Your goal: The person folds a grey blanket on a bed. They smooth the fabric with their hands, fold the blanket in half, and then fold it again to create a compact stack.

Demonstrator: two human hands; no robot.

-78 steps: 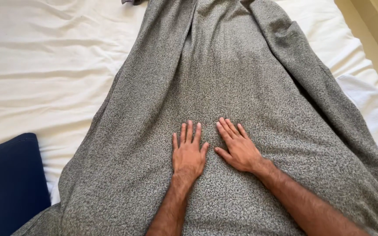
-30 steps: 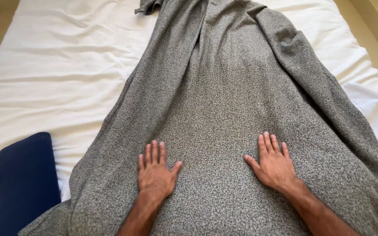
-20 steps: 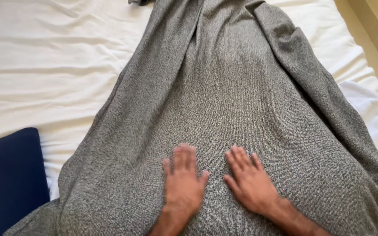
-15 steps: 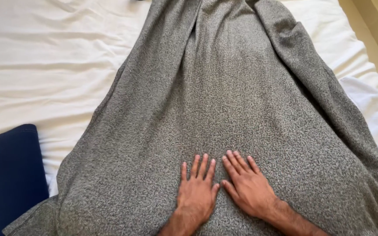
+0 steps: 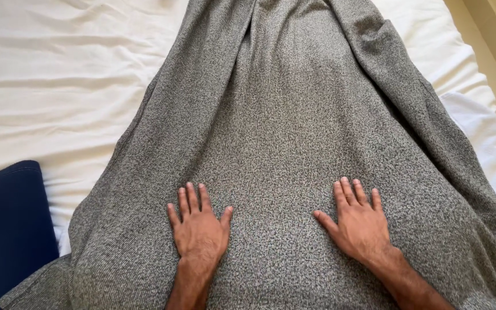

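Pressing flat, the left hand and right hand both lie palm-down on the grey knit, fingers spread and pointing away from the person, so neither grip is closed on anything; each is open and simply bearing on the cloth. The 2 hands sit well apart, 1 to each side of the garment's middle, a placing that suits holding the fabric smooth and taut between them. The knit is spread lengthwise over the white sheet of a bed, wide near the person and narrowing toward the far end, with a long fold running along its right side. A navy cushion rests just beside its near left edge.
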